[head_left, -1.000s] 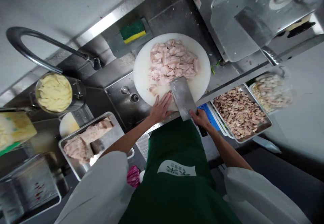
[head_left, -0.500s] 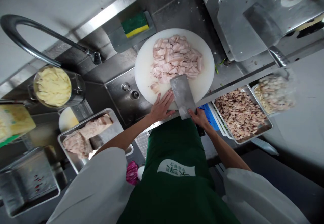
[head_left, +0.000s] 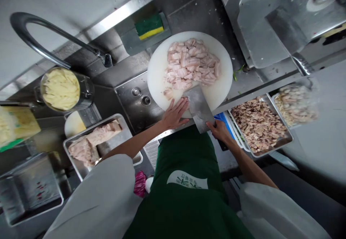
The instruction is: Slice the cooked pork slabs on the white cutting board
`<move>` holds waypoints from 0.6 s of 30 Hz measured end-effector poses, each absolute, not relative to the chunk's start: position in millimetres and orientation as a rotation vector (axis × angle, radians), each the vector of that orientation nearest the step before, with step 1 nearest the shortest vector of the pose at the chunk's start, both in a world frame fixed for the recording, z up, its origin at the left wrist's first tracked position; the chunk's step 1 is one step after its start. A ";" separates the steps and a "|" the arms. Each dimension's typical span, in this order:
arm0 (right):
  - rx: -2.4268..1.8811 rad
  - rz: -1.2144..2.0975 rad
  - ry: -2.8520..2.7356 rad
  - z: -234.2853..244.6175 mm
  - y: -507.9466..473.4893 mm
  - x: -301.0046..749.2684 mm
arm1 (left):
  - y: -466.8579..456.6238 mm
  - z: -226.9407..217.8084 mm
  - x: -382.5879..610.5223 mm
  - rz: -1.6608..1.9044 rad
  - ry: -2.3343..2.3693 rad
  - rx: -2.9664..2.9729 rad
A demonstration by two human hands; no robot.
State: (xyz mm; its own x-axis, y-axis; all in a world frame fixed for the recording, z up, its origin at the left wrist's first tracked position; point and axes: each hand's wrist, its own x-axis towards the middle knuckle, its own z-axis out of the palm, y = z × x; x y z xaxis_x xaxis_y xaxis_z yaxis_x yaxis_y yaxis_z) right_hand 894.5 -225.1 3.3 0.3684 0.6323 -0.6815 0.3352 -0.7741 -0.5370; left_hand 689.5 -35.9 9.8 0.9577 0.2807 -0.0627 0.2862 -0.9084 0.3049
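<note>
A round white cutting board (head_left: 156, 73) carries a heap of cut pale meat pieces (head_left: 191, 64). My left hand (head_left: 174, 113) lies flat at the board's near edge, fingers stretched out beside a piece of meat that it mostly hides. My right hand (head_left: 219, 130) grips the handle of a cleaver (head_left: 199, 107), whose broad blade rests on the board right beside my left fingers. One small meat scrap (head_left: 168, 93) sits apart at the left of the board.
A steel tray (head_left: 123, 138) with large meat slabs sits at the left. A tray of chopped meat (head_left: 258, 123) and a bowl (head_left: 296, 104) stand at the right. A pot of yellow strips (head_left: 61, 88), a tap (head_left: 54, 37), a sponge (head_left: 149, 26) and a steel machine (head_left: 270, 23) surround the board.
The view has shifted slightly. The cleaver and both hands stay at the board's near edge, with the blade edging a little closer to the meat heap.
</note>
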 end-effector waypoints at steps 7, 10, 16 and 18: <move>-2.375 1.257 -0.966 7.4 -207.4 897.6 | -32.7 10.2 687.9 -0.030 0.399 2.787; -2.344 1.360 -0.925 5.2 -220.3 900.1 | -31.9 10.5 687.1 -0.015 0.385 2.779; -2.380 1.299 -0.937 3.3 -208.0 890.8 | -27.9 6.3 685.6 -0.039 0.366 2.776; -2.367 1.273 -0.926 2.3 -203.6 883.7 | -26.2 3.4 685.0 -0.038 0.359 2.764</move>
